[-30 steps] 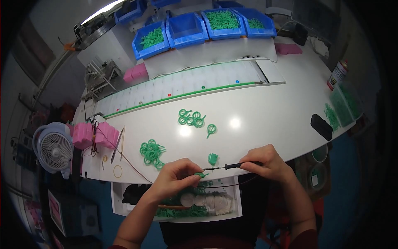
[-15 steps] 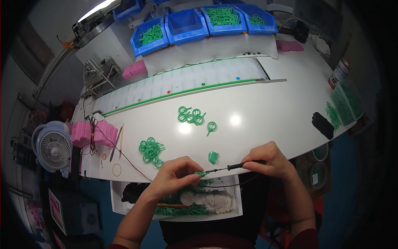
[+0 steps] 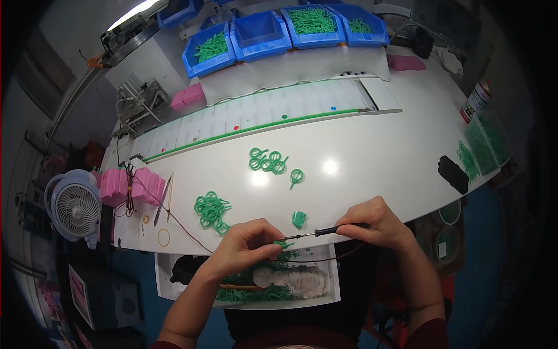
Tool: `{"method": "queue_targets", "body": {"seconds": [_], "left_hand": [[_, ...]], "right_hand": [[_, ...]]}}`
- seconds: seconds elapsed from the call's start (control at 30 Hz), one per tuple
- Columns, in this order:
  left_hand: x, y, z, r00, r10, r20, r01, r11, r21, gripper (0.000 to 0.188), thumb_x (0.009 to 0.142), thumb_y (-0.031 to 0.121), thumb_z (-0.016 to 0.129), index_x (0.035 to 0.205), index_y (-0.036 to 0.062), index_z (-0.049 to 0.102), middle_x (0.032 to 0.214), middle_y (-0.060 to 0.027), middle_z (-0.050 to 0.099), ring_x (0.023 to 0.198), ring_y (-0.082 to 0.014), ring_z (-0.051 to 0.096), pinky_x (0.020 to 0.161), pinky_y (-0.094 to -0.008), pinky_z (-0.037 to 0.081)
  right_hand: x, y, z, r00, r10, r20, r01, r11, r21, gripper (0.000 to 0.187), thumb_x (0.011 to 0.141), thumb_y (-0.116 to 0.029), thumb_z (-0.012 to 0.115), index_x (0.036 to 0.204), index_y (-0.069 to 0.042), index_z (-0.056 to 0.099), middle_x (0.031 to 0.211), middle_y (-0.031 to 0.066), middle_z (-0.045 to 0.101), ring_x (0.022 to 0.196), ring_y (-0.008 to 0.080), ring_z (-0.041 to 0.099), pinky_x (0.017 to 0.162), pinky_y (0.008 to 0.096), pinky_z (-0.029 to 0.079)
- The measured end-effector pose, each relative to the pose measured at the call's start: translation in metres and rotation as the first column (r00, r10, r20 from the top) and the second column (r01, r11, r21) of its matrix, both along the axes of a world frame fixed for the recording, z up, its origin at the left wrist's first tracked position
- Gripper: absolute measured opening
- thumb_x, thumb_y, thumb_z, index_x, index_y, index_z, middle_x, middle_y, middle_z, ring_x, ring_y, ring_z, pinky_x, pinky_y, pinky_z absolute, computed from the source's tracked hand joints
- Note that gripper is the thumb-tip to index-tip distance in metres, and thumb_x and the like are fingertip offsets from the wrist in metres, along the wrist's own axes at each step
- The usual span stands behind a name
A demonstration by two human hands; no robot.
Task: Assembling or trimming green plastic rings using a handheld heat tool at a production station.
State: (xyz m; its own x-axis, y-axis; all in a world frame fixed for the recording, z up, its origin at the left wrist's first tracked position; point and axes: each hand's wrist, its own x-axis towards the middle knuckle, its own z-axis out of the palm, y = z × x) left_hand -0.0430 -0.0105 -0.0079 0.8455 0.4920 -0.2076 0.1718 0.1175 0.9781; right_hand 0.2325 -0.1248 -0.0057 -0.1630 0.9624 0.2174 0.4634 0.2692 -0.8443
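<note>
At the front edge of the white table, my left hand (image 3: 251, 242) pinches a small green plastic part (image 3: 283, 244) between thumb and fingers. My right hand (image 3: 375, 224) is closed round the dark handle of a corded soldering iron (image 3: 325, 231). Its thin metal shaft points left, and the darkened tip meets or nearly meets the green part; contact is hard to make out. Just beyond my hands lies a green lump (image 3: 299, 219). A pile of green ring-shaped parts (image 3: 211, 210) sits to the left, with more green rings (image 3: 268, 161) farther back.
Below my hands an open drawer (image 3: 334, 285) holds green scraps and white cloth. A conveyor (image 3: 232, 123) crosses behind, under blue bins (image 3: 261, 36). Pink blocks (image 3: 148, 187) and a fan (image 3: 75, 203) stand left; a clear tub (image 3: 488, 145) and spray can (image 3: 475, 102) stand right.
My right hand has shifted slightly left with the soldering iron, its tip coming a little farther over the green part. My left hand keeps its place.
</note>
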Motion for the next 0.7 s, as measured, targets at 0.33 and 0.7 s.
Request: {"method": "queue_targets", "body": {"seconds": [0.33, 0.7], "left_hand": [[0.0001, 0.0009, 0.0002, 1.0, -0.028, 0.011, 0.028, 1.0, -0.006, 0.013, 0.087, 0.003, 0.063, 0.098, -0.0012, 0.059, 0.083, -0.0028, 0.062, 0.074, -0.007, 0.058, 0.068, -0.0218, 0.048], [0.0012, 0.0003, 0.0046, 1.0, -0.015, -0.02, 0.014, 0.999, -0.034, 0.012, 0.084, 0.0, 0.066, 0.095, -0.0016, 0.062, 0.085, -0.0036, 0.061, 0.076, -0.0093, 0.06, 0.07, -0.0228, 0.048]], "right_hand": [[-0.0005, 0.0002, -0.0006, 1.0, 0.003, 0.004, -0.003, 1.0, -0.014, 0.015, 0.082, -0.017, 0.068, 0.083, -0.003, 0.07, 0.07, 0.0086, 0.067, 0.059, 0.0182, 0.063, 0.055, 0.0268, 0.047], [-0.0012, -0.0001, -0.0011, 1.0, 0.003, 0.011, -0.002, 0.999, -0.032, 0.014, 0.082, -0.017, 0.068, 0.082, -0.003, 0.07, 0.071, 0.0085, 0.067, 0.06, 0.0187, 0.063, 0.056, 0.027, 0.048]]}}
